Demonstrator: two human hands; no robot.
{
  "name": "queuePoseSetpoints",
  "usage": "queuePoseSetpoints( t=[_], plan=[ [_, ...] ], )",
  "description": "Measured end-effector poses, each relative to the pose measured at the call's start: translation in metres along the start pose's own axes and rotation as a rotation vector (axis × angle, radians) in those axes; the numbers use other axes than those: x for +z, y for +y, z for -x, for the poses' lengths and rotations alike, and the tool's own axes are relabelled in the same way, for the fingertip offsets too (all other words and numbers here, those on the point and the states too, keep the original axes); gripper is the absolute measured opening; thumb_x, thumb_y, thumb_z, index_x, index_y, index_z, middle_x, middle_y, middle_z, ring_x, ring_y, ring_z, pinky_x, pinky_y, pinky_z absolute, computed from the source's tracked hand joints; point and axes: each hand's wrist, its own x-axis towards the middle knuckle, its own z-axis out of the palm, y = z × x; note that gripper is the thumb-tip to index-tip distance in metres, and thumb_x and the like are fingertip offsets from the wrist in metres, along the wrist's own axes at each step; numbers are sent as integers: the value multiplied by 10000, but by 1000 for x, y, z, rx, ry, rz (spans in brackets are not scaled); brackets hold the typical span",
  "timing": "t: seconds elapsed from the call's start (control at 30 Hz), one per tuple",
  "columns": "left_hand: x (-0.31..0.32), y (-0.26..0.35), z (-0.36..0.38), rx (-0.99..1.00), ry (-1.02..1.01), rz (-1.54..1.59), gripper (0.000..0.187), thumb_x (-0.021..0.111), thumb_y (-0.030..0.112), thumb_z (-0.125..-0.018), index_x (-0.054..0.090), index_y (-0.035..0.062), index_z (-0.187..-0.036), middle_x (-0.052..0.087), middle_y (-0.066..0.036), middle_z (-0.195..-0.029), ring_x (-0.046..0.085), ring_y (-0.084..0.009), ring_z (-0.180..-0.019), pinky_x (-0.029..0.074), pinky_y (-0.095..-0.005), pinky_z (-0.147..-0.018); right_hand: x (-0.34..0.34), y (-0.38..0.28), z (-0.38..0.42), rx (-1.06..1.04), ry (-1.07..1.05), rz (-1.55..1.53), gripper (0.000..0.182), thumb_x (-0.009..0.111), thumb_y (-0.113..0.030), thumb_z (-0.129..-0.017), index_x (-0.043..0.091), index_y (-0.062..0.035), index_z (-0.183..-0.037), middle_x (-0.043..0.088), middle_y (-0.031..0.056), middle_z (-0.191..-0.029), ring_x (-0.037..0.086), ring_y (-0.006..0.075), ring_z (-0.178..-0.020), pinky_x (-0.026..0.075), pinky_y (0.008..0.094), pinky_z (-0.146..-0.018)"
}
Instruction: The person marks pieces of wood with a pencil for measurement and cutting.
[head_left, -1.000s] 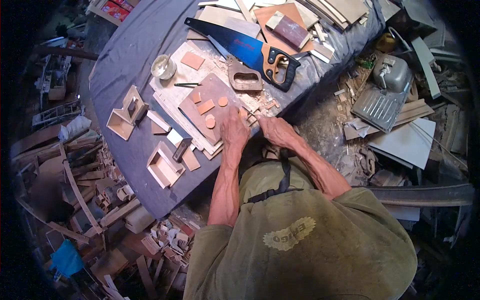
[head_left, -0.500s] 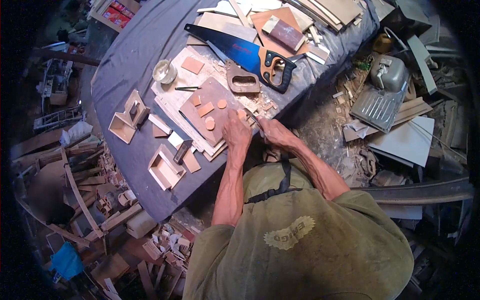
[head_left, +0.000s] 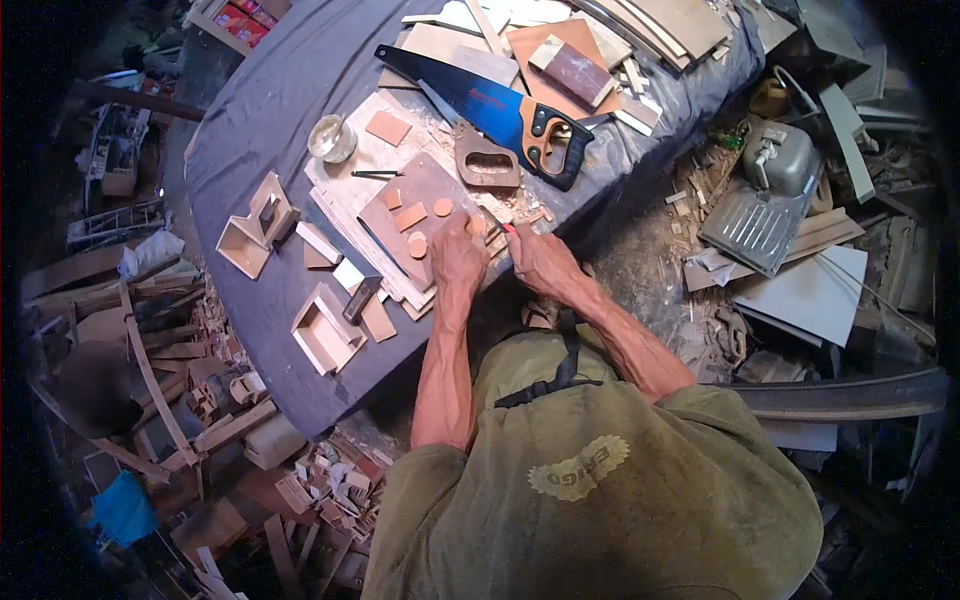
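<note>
My left hand (head_left: 460,258) is closed at the near edge of the brown board (head_left: 412,187), its fingertips pinching a small round wooden disc (head_left: 477,228). Just right of it, my right hand (head_left: 545,264) wraps round a slim tool with a red part (head_left: 509,228), whose tip points toward the disc; the fist hides most of the tool. Two more wooden discs (head_left: 443,207) and small rectangular wood pieces (head_left: 408,217) lie on the board. A wooden-handled saw (head_left: 487,165) rests beyond my hands, with a blue handsaw (head_left: 490,107) behind it.
A jar (head_left: 332,140) and a dark pencil (head_left: 377,174) are further back on the cloth-covered table (head_left: 240,130). Two small wooden boxes (head_left: 328,330) stand at left. Wood scraps litter the floor, and a metal sink (head_left: 768,200) lies at right.
My left hand has shifted slightly left and down, with the disc showing above its fingers. The right hand has turned a little, and red now shows on the tool.
</note>
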Motion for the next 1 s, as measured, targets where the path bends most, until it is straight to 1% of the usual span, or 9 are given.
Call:
queuePoseSetpoints(
  t=[0.2,0.3,0.4,0.5,0.6,0.7,0.83,0.9,1.0],
  plan=[
    [-7,8,-1,-51,-31,-11,240,670,101,-795,647,-37,-990,669,-286,-936,643,-460,-908,499,-506,-790,4,3,1,-82,16,65,333,436,-259,-997,522,56,-932,599,323,-677,617,511,-659,469,581,-625],
    [-5,5,-2,-52,-35,-26,245,676,122,-806,647,-27,-998,674,-281,-941,644,-461,-911,497,-511,-799,7,6,-1,-73,35,71,321,455,-248,-991,531,54,-911,602,304,-664,623,494,-642,476,568,-606],
    [-6,5,-4,-92,-34,-36,249,688,139,-817,649,-10,-1013,679,-271,-948,645,-458,-913,497,-509,-804,3,9,-4,-111,40,117,271,495,-228,-980,523,37,-928,589,278,-614,610,473,-585,448,553,-523],
    [-4,4,-4,-105,-31,-15,254,700,157,-825,650,6,-1023,683,-260,-950,647,-452,-916,497,-503,-808,4,12,-6,-207,84,131,250,512,-216,-969,524,28,-911,575,262,-584,611,448,-560,454,529,-505],
    [-3,-1,-5,-90,-36,-22,260,709,169,-827,649,10,-1024,685,-253,-951,648,-446,-922,498,-498,-810,13,26,-13,-340,107,243,227,527,-204,-956,525,11,-885,560,237,-551,609,411,-526,459,497,-481],
    [-2,-3,-6,-77,-39,-25,252,706,169,-831,649,10,-1017,685,-251,-952,649,-441,-925,497,-499,-811,11,23,-11,-293,123,189,211,535,-198,-951,522,-2,-874,546,212,-524,610,379,-510,465,473,-467],
    [-4,-6,-6,-61,-51,-11,243,712,171,-826,649,9,-996,682,-249,-940,647,-438,-907,498,-496,-797,10,22,-13,-293,98,236,212,534,-199,-952,519,2,-885,545,201,-518,617,379,-526,469,475,-469],
    [-6,-9,-7,-18,-66,2,235,716,170,-820,647,4,-972,676,-245,-920,646,-431,-887,497,-492,-779,13,24,-15,-312,93,230,218,535,-207,-954,518,1,-891,544,195,-517,619,375,-526,469,471,-463],
    [-12,-8,-5,63,-100,47,222,722,164,-812,642,-2,-937,663,-238,-890,641,-422,-859,493,-486,-749,18,23,-12,-259,120,297,254,493,-191,-963,533,27,-840,613,234,-599,623,400,-508,506,467,-484]
  ],
)
